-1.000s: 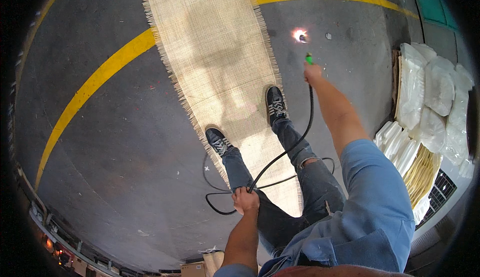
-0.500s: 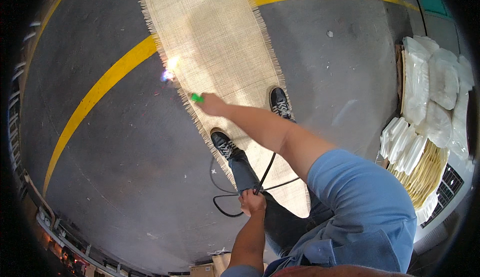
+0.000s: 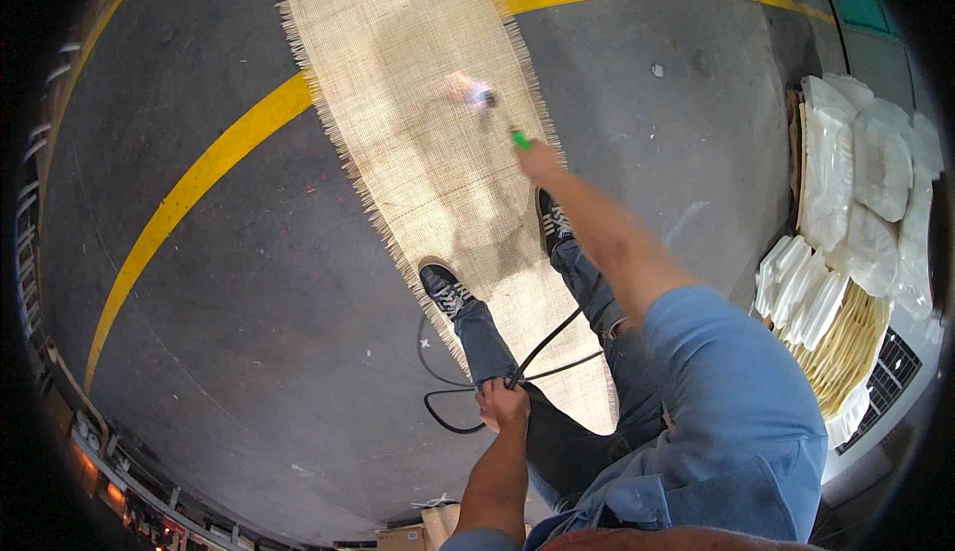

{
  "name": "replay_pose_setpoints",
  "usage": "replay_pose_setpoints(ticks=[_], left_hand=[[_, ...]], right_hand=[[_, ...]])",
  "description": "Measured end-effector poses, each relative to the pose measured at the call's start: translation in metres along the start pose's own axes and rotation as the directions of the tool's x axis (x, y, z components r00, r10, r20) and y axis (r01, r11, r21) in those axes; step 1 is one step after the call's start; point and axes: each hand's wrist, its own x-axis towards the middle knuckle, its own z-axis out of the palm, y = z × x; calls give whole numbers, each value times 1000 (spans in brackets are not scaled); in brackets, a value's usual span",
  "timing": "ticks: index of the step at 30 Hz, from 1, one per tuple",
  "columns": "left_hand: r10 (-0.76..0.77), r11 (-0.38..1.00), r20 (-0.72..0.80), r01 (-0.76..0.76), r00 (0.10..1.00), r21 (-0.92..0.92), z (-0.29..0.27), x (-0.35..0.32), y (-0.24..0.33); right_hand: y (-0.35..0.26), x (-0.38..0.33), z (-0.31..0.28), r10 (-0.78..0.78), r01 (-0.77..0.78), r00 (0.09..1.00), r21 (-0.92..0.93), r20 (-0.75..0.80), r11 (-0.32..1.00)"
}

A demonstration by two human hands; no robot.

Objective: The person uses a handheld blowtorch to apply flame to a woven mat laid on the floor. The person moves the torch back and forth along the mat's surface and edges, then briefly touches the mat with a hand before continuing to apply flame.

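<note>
A long woven strip with frayed edges (image 3: 398, 34) lies flat on the floor, and I stand on it in dark shoes. My right hand (image 3: 540, 161) is closed round the green handle of a gas torch (image 3: 520, 139), over the strip's right side. Its dark nozzle points up and left; a pale flame (image 3: 466, 88) comes off it above the weave. By my left leg, my left hand (image 3: 502, 404) grips a black hose (image 3: 547, 343), which loops down beside it and runs up towards my right side. The torch's neck is smeared by motion.
Yellow lines (image 3: 199, 168) cross the grey floor (image 3: 249, 332) on both sides of the strip. Stacked white plastic-wrapped bundles (image 3: 831, 173) and a pile of yellowish strips (image 3: 846, 337) stand at the right. A cardboard box (image 3: 401, 538) is at the lower edge.
My right hand has swung the torch from the strip's left edge to the right and slightly farther away. The flame has moved with it. My left hand stays put on the hose.
</note>
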Motion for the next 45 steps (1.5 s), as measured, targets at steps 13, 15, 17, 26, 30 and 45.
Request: replay_pose_setpoints(ticks=[13,15,17,26,30,45], left_hand=[[0,1000,-35,0,999,14,-48,-24,72],[59,998,-81,-59,995,3,-76,-32,69],[73,995,-155,-61,985,78,-83,-34,48],[105,981,9,-106,994,163,-101,20,80],[152,984,-25,-149,988,97,-125,37,77],[184,965,42,-189,982,184,-151,60,60]], right_hand=[[109,82,-223,139,-87,910,147,-391,985],[76,77,-194,-38,22,949,-54,-312,998],[35,44,-129,15,-14,1000,35,-23,999],[-88,-30,-14,-216,222,904,27,370,975],[-134,-68,34,-274,275,863,60,425,960],[-67,3,-17,-46,58,990,-92,130,994]])
